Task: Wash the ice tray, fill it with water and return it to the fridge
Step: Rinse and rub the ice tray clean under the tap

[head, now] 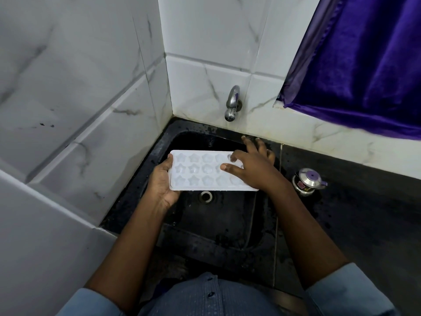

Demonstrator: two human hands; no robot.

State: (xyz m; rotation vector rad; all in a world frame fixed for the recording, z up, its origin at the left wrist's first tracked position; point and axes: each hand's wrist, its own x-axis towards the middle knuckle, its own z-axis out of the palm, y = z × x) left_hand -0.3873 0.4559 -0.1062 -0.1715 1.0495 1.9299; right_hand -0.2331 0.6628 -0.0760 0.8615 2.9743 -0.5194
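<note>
A white ice tray (pixel 200 172) with star-shaped cells is held level over the black sink (pixel 218 226), cells facing up. My left hand (pixel 160 183) grips its left end, thumb on the rim and fingers underneath. My right hand (pixel 252 166) lies over the tray's right end with fingers spread and straight, thumb and forefinger touching the cells. A chrome tap (pixel 232 103) sticks out of the tiled wall just behind the sink; no water runs from it. The round drain (pixel 206 196) shows below the tray.
White marble-look tiled walls close in on the left and back. The dark wet counter (pixel 355 215) runs to the right, with a small steel pot with a purple knob (pixel 307 181) beside the sink. A purple curtain (pixel 364 62) hangs at the upper right.
</note>
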